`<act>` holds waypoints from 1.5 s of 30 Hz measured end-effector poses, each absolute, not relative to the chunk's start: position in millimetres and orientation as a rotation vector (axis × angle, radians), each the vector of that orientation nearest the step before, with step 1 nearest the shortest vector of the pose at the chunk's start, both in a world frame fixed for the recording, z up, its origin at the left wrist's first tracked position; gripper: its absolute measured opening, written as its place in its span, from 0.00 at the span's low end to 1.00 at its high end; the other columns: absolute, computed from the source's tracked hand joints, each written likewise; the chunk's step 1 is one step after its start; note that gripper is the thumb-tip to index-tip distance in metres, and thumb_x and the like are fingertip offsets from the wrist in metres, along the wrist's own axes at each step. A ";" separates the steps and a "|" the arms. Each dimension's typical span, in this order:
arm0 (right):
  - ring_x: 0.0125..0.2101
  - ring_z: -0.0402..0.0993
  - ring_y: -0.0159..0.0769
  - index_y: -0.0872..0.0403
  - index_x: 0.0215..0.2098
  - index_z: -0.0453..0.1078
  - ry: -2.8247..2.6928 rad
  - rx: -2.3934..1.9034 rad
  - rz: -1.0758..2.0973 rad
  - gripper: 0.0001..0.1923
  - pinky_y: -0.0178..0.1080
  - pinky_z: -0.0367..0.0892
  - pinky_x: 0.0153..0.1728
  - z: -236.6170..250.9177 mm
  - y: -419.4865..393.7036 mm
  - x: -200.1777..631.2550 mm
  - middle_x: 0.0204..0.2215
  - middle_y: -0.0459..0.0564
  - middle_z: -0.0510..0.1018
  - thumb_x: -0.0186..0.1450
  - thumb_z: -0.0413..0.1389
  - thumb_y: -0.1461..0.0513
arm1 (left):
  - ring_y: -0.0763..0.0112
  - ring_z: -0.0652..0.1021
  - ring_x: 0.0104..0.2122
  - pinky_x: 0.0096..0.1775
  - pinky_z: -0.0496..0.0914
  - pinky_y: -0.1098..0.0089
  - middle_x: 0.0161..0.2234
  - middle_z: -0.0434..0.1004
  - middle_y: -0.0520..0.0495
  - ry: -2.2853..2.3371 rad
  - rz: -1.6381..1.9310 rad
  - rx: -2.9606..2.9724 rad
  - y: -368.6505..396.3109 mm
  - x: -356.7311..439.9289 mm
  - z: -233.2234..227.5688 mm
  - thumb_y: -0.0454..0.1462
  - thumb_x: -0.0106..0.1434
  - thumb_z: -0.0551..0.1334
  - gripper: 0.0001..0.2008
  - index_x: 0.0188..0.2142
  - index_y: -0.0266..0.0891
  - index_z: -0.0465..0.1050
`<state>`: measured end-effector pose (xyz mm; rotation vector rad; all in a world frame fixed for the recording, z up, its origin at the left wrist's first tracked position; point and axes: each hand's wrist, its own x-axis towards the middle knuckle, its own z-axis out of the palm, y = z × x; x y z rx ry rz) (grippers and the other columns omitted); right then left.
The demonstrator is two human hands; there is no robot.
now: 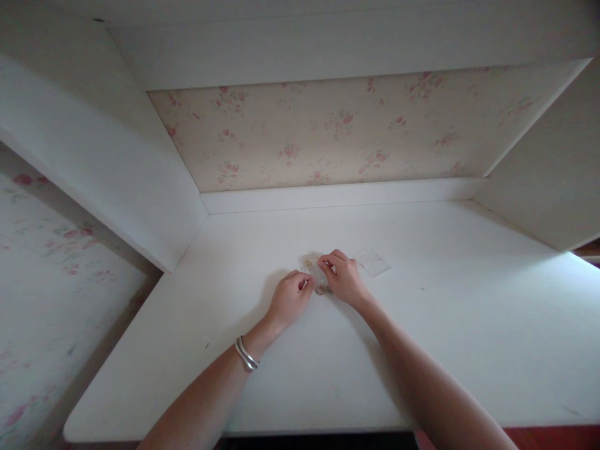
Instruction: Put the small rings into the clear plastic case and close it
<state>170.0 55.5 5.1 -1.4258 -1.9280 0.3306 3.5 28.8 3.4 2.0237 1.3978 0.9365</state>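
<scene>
A small clear plastic bag (308, 258) with something yellowish in it is between my hands, low over the white tabletop. My left hand (289, 299), with silver bangles at the wrist, pinches the bag's near left edge between thumb and forefinger. The closed thumb and fingers of my right hand (345, 279) grip the bag's right side, covering part of it. Just below the fingertips lies a small ring-shaped trinket (321, 290), too small to make out well. A second clear plastic bag (375, 264) lies flat on the table, right of my right hand.
The white tabletop (469, 325) has a raised back ledge (347, 192). White panels (140, 156) rise at left and right, and a white board (328, 47) spans above. Flowered wallpaper (290, 134) shows behind. A tiny dark bit (207, 345) lies at left.
</scene>
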 end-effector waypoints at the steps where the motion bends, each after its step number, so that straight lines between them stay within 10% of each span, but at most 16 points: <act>1: 0.35 0.69 0.32 0.51 0.36 0.72 -1.944 -1.431 0.326 0.10 0.36 0.55 0.37 4.4 57.3 166.2 0.34 0.47 0.73 0.66 0.49 0.60 | 0.73 0.71 0.29 0.33 0.63 0.72 0.28 0.73 0.49 1.367 0.917 2.046 26.1 5.6 4.5 0.40 0.64 0.54 0.13 0.32 0.37 0.74; 18: 0.28 0.68 0.31 0.52 0.36 0.73 -1.670 -1.602 0.218 0.14 0.36 0.59 0.34 -1.3 55.8 192.8 0.37 0.50 0.75 0.65 0.48 0.55 | 0.71 0.73 0.29 0.33 0.65 0.71 0.31 0.76 0.47 1.555 0.945 1.871 37.7 1.8 -7.0 0.43 0.63 0.54 0.15 0.43 0.36 0.72; 37: 0.30 0.73 0.34 0.48 0.35 0.73 -1.899 -1.864 0.114 0.16 0.39 0.53 0.41 6.1 41.9 182.4 0.27 0.45 0.79 0.67 0.43 0.59 | 0.67 0.71 0.53 0.56 0.59 0.67 0.52 0.71 0.42 1.433 0.831 1.876 44.3 -0.9 -7.8 0.37 0.64 0.52 0.18 0.49 0.35 0.71; 45: 0.34 0.68 0.34 0.51 0.34 0.74 -2.028 -1.541 0.051 0.11 0.37 0.53 0.38 16.9 33.9 180.9 0.31 0.48 0.76 0.63 0.50 0.61 | 0.70 0.76 0.32 0.36 0.68 0.71 0.36 0.78 0.45 1.482 0.905 1.725 39.7 -0.2 -4.9 0.36 0.62 0.54 0.13 0.44 0.37 0.71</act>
